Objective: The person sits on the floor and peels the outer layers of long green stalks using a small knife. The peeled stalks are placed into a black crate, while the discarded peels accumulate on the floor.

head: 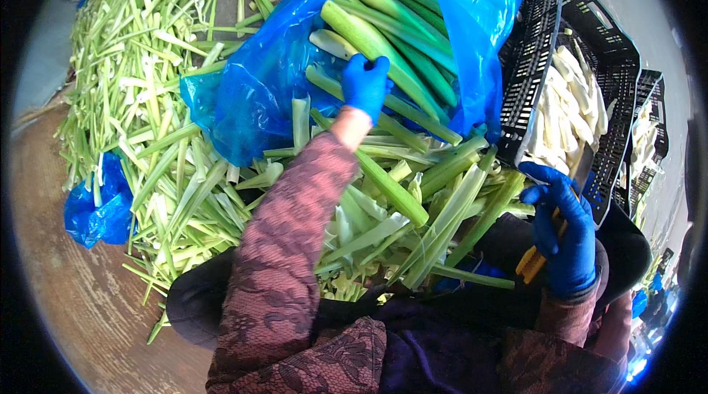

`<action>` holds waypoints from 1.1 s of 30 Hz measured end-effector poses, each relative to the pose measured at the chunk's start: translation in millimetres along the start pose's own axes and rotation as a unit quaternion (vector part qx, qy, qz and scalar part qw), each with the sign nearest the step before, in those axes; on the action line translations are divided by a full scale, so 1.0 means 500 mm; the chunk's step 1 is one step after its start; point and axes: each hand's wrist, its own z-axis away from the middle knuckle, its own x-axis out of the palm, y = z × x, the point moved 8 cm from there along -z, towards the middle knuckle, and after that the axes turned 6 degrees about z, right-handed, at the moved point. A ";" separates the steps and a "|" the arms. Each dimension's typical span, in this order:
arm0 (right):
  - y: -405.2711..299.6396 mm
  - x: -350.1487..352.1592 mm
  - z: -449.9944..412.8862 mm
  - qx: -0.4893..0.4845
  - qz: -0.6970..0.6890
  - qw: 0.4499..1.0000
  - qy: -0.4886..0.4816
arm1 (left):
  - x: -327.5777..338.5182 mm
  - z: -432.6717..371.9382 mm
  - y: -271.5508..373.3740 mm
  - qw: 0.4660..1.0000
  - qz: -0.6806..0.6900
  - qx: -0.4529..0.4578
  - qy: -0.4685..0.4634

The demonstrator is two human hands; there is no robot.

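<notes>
My left hand [365,87], in a blue glove, reaches into the mouth of a blue plastic bag [249,84]. Its curled fingers touch a thick green stalk [381,51] among several long leafy stalks; whether they grip it is unclear. At the right, my gloved right hand [567,233] is closed around the yellow handle of a knife [532,264]. The knife's blade points up beside the near end of a black plastic crate [545,62]. Peeled white shoots [569,112] lie in that crate. Loose green husks [381,233] cover the space before my body.
A large heap of cut leaves and husks [166,89] spreads over the left side. Beside it lies a crumpled blue plastic piece [102,206] on the brown floor [72,305]. A second black crate [658,89] with white shoots stands farther right.
</notes>
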 end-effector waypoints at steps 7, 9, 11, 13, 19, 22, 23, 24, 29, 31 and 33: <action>-0.002 0.020 0.039 -0.026 0.017 0.998 -0.054 | -0.166 0.119 0.236 0.987 -0.106 -0.075 -0.094; -0.016 0.034 0.067 -0.042 0.015 0.996 -0.082 | -0.406 0.034 0.220 0.909 -0.408 -0.083 0.029; -0.006 0.021 0.086 -0.033 0.018 0.997 -0.069 | -0.395 0.065 0.226 0.822 -0.567 -0.048 -0.034; 0.010 0.017 0.098 -0.021 0.020 0.998 -0.063 | -0.322 0.096 0.205 0.749 -0.652 -0.005 -0.118; 0.024 0.021 0.077 0.002 -0.010 0.996 -0.085 | -0.169 -0.020 -0.037 0.979 0.004 -0.184 -0.090; 0.044 0.012 0.062 0.022 0.008 0.997 -0.073 | -0.102 -0.071 -0.185 0.956 -0.101 -0.276 0.022; 0.043 0.013 0.062 0.028 0.008 0.997 -0.070 | -0.105 -0.100 -0.214 0.951 -0.157 -0.266 0.026; 0.041 0.021 0.058 0.038 -0.009 0.996 -0.081 | -0.127 -0.144 -0.255 0.945 -0.216 -0.241 0.040; 0.049 0.013 0.035 0.068 -0.045 0.995 -0.058 | -0.055 -0.135 -0.275 0.862 -0.346 -0.370 -0.019; 0.039 0.024 0.032 0.072 -0.042 0.993 -0.086 | -0.122 -0.141 -0.315 0.920 -0.239 -0.311 -0.016; 0.048 0.036 0.030 0.084 -0.045 0.991 -0.098 | -0.148 -0.120 -0.340 0.938 -0.101 -0.329 0.034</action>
